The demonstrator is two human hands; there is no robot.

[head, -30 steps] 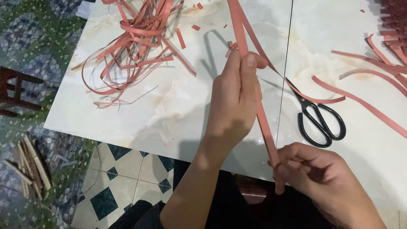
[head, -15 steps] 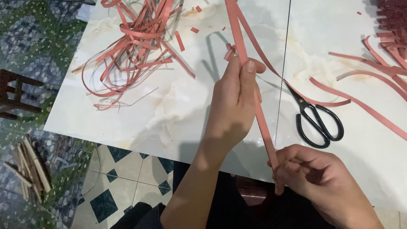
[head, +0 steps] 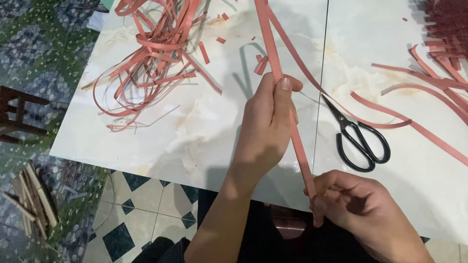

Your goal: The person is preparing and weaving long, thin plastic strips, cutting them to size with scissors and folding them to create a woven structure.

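Leftmost, at about 9 o'clock, a dark wooden stool (head: 17, 114) stands on the patterned floor, and toward 7 o'clock a bundle of pale sticks (head: 31, 199) lies beside it. Next comes the white marble table (head: 185, 136), with a loose tangle of red strips (head: 156, 53) spread across its 11 o'clock area and a few short red offcuts (head: 220, 40) near it. At the middle, the left hand (head: 265, 126) is raised above the table, thumb and fingers pressed together around a long red strap (head: 301, 156), which runs from 12 o'clock at the top edge down toward 5 o'clock. Right of that hand, black-handled scissors (head: 358, 139) lie on the table at about 3 o'clock, blades closed or nearly so, just beside the strap but apart from both hands. Lower, at 5 o'clock, the right hand (head: 363, 209) is curled shut on the strap's lower end at the table's near edge. Farther right, more curved red strips (head: 419, 126) lie near 2 o'clock, and a dark red woven piece (head: 448, 29) sits at the corner around 1 o'clock.
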